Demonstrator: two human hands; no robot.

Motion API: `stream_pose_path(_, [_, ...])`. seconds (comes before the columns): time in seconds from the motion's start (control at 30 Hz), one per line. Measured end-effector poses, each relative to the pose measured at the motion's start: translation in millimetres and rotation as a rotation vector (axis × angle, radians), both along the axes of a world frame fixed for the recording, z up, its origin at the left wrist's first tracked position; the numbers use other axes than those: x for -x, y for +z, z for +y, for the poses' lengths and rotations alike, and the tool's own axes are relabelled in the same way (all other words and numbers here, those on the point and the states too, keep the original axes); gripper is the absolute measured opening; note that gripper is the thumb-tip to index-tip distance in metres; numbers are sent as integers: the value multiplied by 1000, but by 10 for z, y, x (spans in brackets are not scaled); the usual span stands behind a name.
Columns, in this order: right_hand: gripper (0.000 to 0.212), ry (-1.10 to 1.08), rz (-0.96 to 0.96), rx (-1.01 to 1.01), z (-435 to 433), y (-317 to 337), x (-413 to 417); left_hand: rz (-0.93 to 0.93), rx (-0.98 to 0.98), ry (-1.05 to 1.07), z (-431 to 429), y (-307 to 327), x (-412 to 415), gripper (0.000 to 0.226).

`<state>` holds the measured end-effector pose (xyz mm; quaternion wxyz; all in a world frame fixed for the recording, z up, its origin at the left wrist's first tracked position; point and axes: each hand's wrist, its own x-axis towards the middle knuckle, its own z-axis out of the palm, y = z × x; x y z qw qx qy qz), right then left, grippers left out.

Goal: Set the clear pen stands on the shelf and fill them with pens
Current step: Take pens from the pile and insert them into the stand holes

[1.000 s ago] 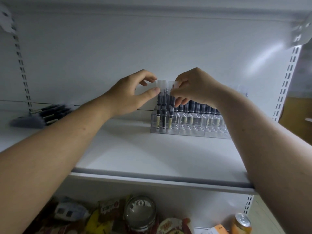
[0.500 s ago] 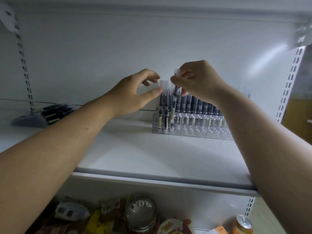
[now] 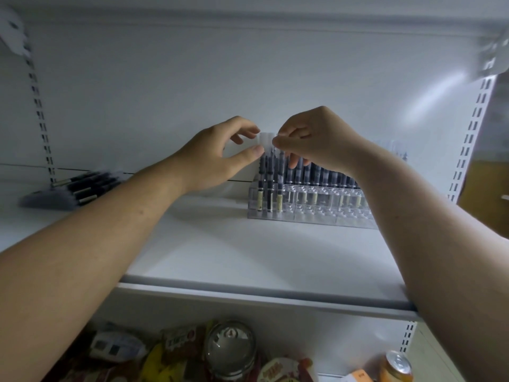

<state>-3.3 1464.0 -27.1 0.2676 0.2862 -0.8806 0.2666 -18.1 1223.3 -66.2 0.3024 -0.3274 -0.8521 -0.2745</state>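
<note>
White shelving fills the view. Its shelf (image 3: 248,257) carries the clear pen stand (image 3: 311,213) just toward 3 o'clock of centre, packed with upright pens (image 3: 316,175). The left hand (image 3: 214,158) curls thumb and forefinger round the end caps, likely to steady them. The right hand (image 3: 316,139) pinches one pen (image 3: 281,172) by its top, probably seating it. Spare pens (image 3: 82,186) lie at 9 o'clock, and groceries (image 3: 179,354) crowd 6 o'clock below.
</note>
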Motion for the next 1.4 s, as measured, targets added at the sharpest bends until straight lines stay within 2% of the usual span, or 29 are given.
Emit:
stream_pose_path(0.2, [20,-56,83,12,50,18,10,3,-12,4,-5,-3,3,39])
stream_pose_path(0.37, [20,-55,260,106,-9,56,42,17,-22,50,-3,13,-37,43])
stream_pose_path(0.57, [34,18,398,56,-379,94,-71,111,57,316,-288,139,-236,48])
stream_pose_path(0.67, [37,62,351,-66,-771,160,-139,-8,165,507,-643,135,-384,59])
stream_pose_path(0.8, [41,136,238,-204,-1349,196,-156,-217,345,734,-1183,98,-512,88])
stream_pose_path(0.87, [41,155,199,-230,-1622,172,-119,-302,425,826,-1382,94,-543,93])
stream_pose_path(0.9, [41,160,192,-231,-1752,143,-88,-339,448,850,-1458,84,-557,89])
stream_pose_path(1.0, [38,169,152,-207,-2033,-34,38,-415,479,870,-1617,22,-547,56])
stream_pose_path(1.1, [35,158,86,-254,-2090,-274,204,-465,467,857,-1692,-32,-493,42])
stream_pose_path(1.17, [34,147,40,-276,-2044,-342,280,-467,440,859,-1708,-44,-438,40])
stream_pose_path(1.23, [30,144,5,-208,-1983,-348,331,-468,440,874,-1718,-38,-368,42])
stream_pose_path(1.4, [16,116,-3,-182,-1927,-359,416,-488,473,925,-1753,19,-208,49])
